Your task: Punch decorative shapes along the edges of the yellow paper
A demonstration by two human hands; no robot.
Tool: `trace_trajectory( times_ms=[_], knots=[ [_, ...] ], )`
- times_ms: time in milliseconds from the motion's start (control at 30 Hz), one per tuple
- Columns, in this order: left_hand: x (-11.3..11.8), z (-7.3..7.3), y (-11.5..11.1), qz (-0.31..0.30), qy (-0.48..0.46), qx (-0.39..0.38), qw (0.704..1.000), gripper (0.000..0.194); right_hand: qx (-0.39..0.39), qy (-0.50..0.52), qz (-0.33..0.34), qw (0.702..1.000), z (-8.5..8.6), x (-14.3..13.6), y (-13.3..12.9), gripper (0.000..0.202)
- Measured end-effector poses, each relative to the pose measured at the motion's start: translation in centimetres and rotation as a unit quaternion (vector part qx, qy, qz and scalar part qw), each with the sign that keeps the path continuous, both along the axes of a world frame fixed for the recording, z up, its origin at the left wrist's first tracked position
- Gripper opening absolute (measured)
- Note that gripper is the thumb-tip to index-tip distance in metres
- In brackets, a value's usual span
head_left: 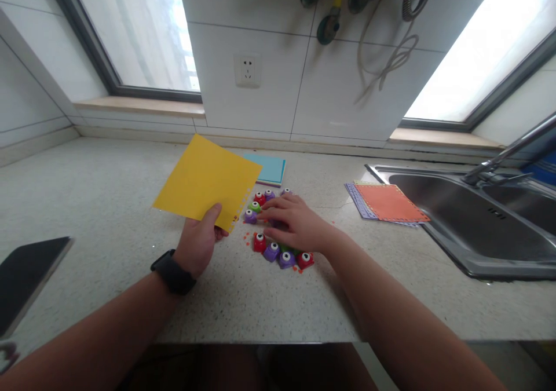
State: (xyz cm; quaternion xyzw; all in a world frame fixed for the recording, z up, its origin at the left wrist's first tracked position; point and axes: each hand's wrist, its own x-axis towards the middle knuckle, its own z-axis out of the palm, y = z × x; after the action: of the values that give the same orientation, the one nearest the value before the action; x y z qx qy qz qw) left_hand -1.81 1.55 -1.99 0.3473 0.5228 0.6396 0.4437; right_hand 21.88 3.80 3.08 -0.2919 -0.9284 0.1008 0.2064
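Sheet (pixel 204 176), yellow, holes along right edge, hung tilted above counter (pixel 108 217), clamped between thumb and fingers of left hand (pixel 197 243). Right hand (pixel 297 223) lay over punches (pixel 272 252), fingers curved, slightly apart; could not tell whether they gripped any. Orange bits (pixel 295 269) lay scattered around; blue paper (pixel 273 171) behind, orange paper (pixel 391 201) right, beside sink (pixel 499 268). Risk, as judged: thumb pressure near holes could have torn sheet; sideways brush of right hand could have toppled crowded punches and swept bits about.
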Motion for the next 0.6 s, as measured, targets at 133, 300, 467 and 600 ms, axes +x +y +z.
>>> trace_trajectory(
  times_ms=[133, 300, 467, 600],
  knots=[
    [0.1, 0.0, 0.0, -0.010, -0.001, 0.008, 1.000, 0.031, 0.000, -0.057, -0.002, 0.998, 0.0, -0.7, -0.5, 0.043],
    [0.2, 0.0, 0.0, -0.014, -0.010, 0.012, 1.000, 0.031, 0.012, -0.055, -0.081, 0.995, -0.7, -1.0, -0.1, 0.032],
    [0.3, 0.3, -0.2, -0.014, -0.007, 0.010, 1.000, 0.032, 0.048, -0.070, -0.110, 0.990, -0.7, -1.7, -0.2, 0.049],
    [0.3, 0.5, -0.3, -0.022, -0.003, 0.013, 1.000, 0.031, 0.083, -0.112, -0.084, 0.987, -0.3, -2.3, -0.5, 0.040]
  ],
)
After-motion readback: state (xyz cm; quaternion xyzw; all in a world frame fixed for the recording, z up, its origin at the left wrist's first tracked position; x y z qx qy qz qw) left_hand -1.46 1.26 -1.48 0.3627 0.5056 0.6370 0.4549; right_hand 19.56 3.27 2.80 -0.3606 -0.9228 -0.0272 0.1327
